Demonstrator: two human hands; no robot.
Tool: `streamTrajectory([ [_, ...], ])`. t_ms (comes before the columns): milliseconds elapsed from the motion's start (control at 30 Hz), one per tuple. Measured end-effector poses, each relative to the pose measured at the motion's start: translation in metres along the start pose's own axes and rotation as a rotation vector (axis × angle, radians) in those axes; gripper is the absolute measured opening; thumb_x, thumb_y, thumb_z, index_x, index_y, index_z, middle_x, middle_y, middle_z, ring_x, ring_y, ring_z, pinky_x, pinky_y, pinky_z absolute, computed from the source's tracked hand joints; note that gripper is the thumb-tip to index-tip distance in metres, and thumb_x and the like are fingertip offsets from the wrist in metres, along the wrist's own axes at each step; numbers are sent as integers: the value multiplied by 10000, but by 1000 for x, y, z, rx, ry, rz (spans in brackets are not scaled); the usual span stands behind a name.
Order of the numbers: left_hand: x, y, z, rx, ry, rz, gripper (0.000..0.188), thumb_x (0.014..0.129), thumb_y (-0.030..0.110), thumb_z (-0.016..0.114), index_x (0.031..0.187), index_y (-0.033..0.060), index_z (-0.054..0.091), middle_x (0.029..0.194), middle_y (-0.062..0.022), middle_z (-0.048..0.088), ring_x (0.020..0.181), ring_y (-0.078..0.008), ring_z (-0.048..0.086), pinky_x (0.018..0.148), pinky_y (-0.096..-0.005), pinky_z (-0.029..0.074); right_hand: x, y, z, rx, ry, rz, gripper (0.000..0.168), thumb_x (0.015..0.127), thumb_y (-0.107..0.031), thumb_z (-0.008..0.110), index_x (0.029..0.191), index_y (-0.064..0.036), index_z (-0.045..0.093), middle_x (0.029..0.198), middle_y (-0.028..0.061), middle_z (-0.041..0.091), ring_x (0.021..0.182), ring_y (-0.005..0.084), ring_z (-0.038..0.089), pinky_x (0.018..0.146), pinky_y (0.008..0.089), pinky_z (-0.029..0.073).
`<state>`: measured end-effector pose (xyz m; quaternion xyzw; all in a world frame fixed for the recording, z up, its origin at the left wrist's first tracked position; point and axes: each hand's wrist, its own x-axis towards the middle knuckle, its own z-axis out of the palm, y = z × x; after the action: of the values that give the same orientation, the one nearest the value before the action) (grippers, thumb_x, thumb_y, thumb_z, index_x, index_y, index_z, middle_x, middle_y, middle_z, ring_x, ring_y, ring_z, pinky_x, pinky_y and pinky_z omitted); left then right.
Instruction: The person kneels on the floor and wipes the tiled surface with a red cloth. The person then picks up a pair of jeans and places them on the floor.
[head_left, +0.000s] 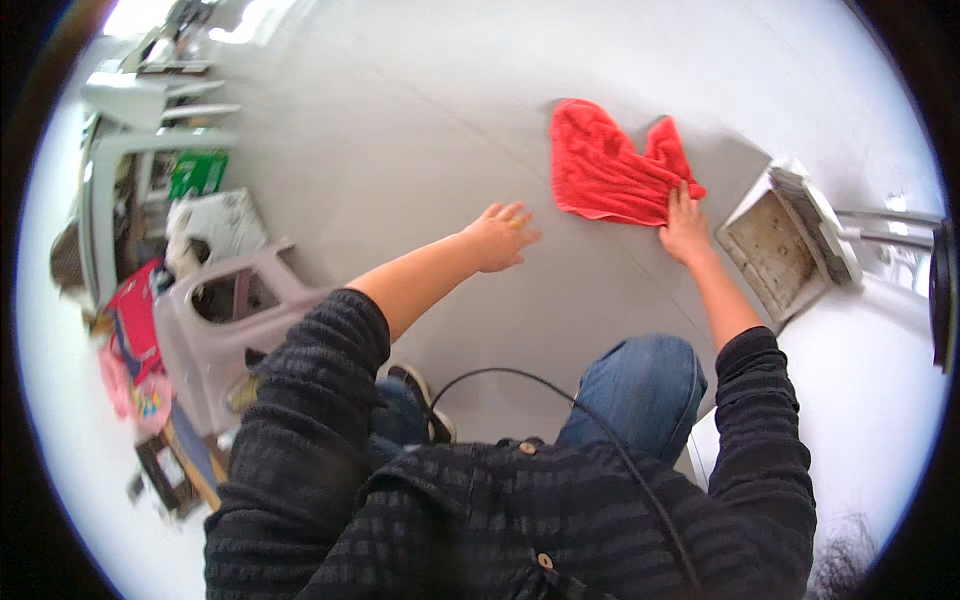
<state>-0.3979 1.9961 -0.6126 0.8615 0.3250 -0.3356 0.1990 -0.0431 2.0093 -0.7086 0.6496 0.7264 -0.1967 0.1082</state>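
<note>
A red terry cloth (600, 165) lies rumpled on the grey floor (435, 150) ahead of me. My right hand (685, 225) has its fingers on the near right corner of the cloth, and folds fan out from there. To the left of the cloth and apart from it, my left hand (501, 236) hovers over the floor. Its fingers are spread and slightly blurred, with a ring on one, and nothing is in it.
At right, a white open container (780, 240) with a dirty inside sits close to my right forearm. A grey-mauve plastic stool (225, 300) stands at left, near a white bag (221, 225) and a green package (199, 172). A black cable (517, 371) loops before my knees.
</note>
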Motion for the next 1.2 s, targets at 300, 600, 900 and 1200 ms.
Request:
streamTrajectory([
  [300, 57, 32, 13, -52, 368, -38, 563, 933, 301, 547, 1445, 171, 352, 1508, -145, 295, 1409, -345, 239, 1103, -501, 283, 7, 12, 14, 412, 278, -192, 782, 855, -300, 643, 1490, -87, 239, 1519, 224, 239, 1370, 392, 287, 1123, 443, 269],
  [600, 166, 11, -36, -146, 551, -42, 578, 915, 423, 539, 1454, 351, 342, 1587, -120, 120, 1435, -449, 69, 1098, -626, 214, 38, -9, 55, 384, 338, 78, 817, 901, -412, 581, 1508, -92, 139, 1501, 316, 192, 1399, 443, 205, 1112, 535, 208],
  [900, 157, -80, -12, -140, 581, -18, 796, 803, 727, 484, 1482, 355, 297, 1601, -70, 71, 1433, -465, -3, 1081, -708, 77, 122, -75, 34, 127, 292, 392, 773, 891, -645, 420, 1518, -281, 154, 1584, 140, 98, 1323, 509, 279, 1051, 577, 322],
  [1200, 1, -265, 85, -177, 340, -154, 829, 820, 675, 518, 1510, 328, 218, 1599, -100, 42, 1435, -460, -3, 1050, -737, 97, 204, -343, -18, 68, 17, -10, 813, 857, -528, 571, 1519, -278, 172, 1602, 74, 1, 1332, 431, 276, 1018, 653, 318],
])
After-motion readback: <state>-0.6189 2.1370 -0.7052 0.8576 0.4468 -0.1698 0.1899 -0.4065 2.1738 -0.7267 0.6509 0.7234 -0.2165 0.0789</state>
